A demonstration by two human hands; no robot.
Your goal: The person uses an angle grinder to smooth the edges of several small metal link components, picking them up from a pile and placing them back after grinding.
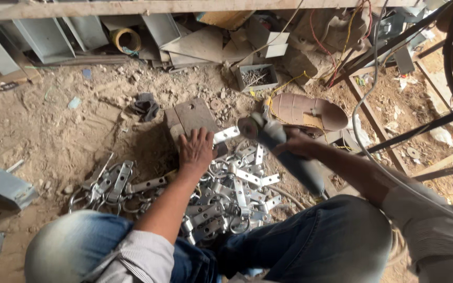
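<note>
Metal strip (226,134), flat and silvery, lies on a block (195,116) under the pressing, spread left hand (196,149); the right hand (294,144) clenches a blurred grey angle grinder (284,152).

Left ground: bare sandy dirt (53,131) lies open, with only a dark rag (146,107) and small stones on it.
Centre near: a heap of metal brackets and rings (226,194) fills the ground between the 2 knees.
Centre: a flat metal block (192,116) sits under the left hand (196,149).
Right: an angle grinder (281,149) in the right hand (295,144), a sandal (308,111) and dark frame bars (410,133) crowd the way.
Far: stacked metal channels (53,36) and scrap wall off the edge.
Cable: a grey cord (365,99) loops over the right side.
</note>
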